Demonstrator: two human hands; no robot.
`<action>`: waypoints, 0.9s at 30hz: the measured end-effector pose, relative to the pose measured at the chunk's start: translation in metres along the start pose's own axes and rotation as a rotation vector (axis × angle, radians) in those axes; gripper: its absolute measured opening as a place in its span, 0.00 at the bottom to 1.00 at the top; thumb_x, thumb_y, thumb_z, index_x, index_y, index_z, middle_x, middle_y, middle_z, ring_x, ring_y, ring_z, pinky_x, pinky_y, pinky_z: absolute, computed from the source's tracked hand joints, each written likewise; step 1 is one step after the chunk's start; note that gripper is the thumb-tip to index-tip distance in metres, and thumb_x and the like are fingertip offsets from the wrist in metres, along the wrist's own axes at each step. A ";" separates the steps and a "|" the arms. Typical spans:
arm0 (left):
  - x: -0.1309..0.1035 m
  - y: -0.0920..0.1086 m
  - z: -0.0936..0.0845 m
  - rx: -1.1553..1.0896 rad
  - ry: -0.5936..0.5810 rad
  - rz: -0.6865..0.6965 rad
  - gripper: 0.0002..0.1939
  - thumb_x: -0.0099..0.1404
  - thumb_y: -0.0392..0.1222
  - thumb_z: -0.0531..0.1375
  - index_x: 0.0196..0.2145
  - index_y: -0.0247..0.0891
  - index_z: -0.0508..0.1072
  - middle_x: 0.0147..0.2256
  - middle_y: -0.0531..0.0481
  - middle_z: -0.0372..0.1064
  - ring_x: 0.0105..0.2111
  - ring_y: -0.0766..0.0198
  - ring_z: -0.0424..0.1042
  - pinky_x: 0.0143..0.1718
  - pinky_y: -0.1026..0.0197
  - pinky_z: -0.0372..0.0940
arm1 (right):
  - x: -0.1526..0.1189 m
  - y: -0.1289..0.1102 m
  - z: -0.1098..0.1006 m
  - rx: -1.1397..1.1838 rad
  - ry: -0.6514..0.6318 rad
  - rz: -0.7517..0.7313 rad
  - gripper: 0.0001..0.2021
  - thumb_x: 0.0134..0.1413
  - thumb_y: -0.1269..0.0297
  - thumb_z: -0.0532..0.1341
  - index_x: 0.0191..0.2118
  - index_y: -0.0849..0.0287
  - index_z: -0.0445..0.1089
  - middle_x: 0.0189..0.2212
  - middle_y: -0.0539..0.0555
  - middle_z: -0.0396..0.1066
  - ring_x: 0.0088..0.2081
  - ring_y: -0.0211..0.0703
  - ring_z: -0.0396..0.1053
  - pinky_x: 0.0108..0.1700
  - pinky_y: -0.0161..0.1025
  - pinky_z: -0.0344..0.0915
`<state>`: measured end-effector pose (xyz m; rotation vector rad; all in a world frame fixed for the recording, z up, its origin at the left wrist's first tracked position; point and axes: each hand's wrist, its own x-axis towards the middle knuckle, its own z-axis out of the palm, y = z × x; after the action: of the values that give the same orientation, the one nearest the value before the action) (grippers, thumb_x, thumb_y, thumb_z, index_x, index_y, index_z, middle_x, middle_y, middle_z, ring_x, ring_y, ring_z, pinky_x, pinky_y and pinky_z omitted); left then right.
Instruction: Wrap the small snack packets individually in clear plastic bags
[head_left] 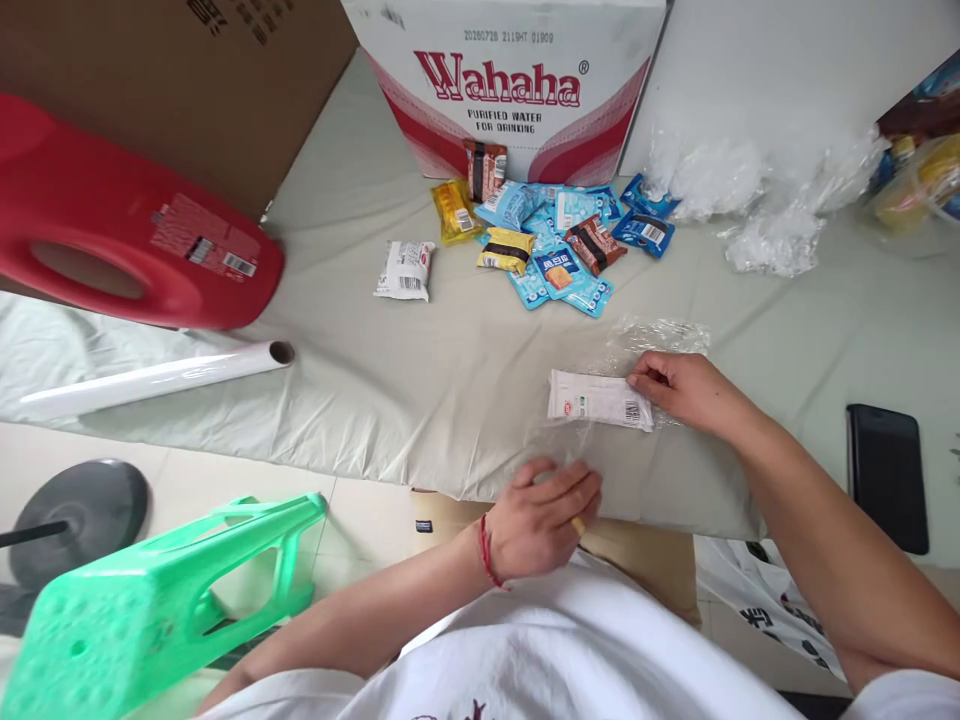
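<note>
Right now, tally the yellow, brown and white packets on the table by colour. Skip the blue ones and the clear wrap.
Yellow packets: 2
Brown packets: 2
White packets: 2
Total: 6

The red jug [247,245] and green stool [112,600], left, are cut off — the right hand [686,392] hides one corner of a white packet [592,398].
</note>
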<state>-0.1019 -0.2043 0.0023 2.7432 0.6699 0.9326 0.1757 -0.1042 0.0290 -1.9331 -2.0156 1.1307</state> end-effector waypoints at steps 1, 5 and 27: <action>0.008 -0.003 0.004 0.055 -0.042 -0.054 0.13 0.71 0.32 0.58 0.50 0.37 0.78 0.55 0.43 0.78 0.61 0.57 0.72 0.67 0.48 0.53 | 0.000 0.000 0.000 -0.001 0.003 -0.003 0.17 0.62 0.48 0.56 0.34 0.56 0.72 0.23 0.48 0.69 0.26 0.39 0.62 0.32 0.37 0.55; 0.032 -0.028 0.007 0.198 -0.091 -0.277 0.21 0.73 0.37 0.57 0.61 0.43 0.72 0.64 0.44 0.70 0.70 0.50 0.62 0.74 0.36 0.21 | -0.001 0.002 -0.001 0.013 0.016 -0.011 0.17 0.62 0.48 0.57 0.34 0.56 0.74 0.23 0.49 0.70 0.26 0.39 0.62 0.31 0.37 0.55; 0.035 -0.115 -0.015 -0.322 -0.094 -0.837 0.06 0.68 0.47 0.59 0.38 0.44 0.68 0.43 0.49 0.79 0.63 0.52 0.71 0.75 0.32 0.29 | -0.009 0.026 -0.019 0.369 -0.124 -0.042 0.36 0.45 0.33 0.70 0.52 0.56 0.74 0.34 0.51 0.73 0.32 0.41 0.68 0.33 0.37 0.64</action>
<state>-0.1279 -0.0862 -0.0013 1.9063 1.3469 0.6211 0.2088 -0.1072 0.0312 -1.6671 -1.7367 1.5191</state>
